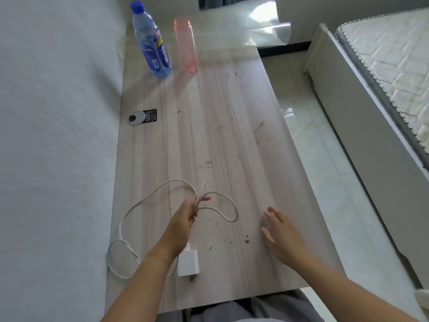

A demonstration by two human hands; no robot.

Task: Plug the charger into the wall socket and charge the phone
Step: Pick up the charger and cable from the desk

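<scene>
A white charger block (188, 263) lies on the wooden desk (232, 135) near its front edge, prongs toward me. Its white cable (130, 211) loops over the desk's left side. My left hand (185, 219) is shut on the cable close to its free plug end (203, 185), lifting it a little above the desk. My right hand (282, 231) hovers open over the desk's right side, fingers spread, holding nothing. I see no phone and no wall socket in this view.
A blue-capped water bottle (151, 43) and a pink transparent cup (185, 47) stand at the desk's far end. A round cable grommet (136, 117) with a black sticker sits by the left wall. Right of the desk are tiled floor and a bed (390, 66).
</scene>
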